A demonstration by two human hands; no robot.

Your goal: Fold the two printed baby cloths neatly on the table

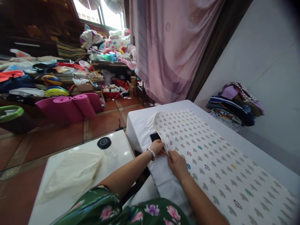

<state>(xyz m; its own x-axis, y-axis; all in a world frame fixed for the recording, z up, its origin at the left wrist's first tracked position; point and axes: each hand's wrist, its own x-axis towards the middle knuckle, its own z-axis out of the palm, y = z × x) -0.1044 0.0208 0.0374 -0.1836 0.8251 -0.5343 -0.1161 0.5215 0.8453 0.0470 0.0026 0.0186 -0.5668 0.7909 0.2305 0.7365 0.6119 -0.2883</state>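
A white sheet printed with small grey, red and blue shapes point(206, 156) lies over a table covered in white cloth point(140, 122). My left hand point(158, 147), with a bracelet at the wrist, pinches the left edge of the printed sheet. Close beside it on the right, my right hand point(176, 163) grips the same edge. A dark flat object point(155, 137) lies just beyond my left hand, partly under the sheet's edge. Light grey cloth point(167, 178) hangs below my hands.
On a white side table point(117, 137) at the left are a clear jar with a black lid point(104, 143) and cream cloth point(72, 172). Folded clothes point(234, 104) are stacked by the right wall. Rolled pink mats point(81, 106) and cluttered shelves stand at the back left.
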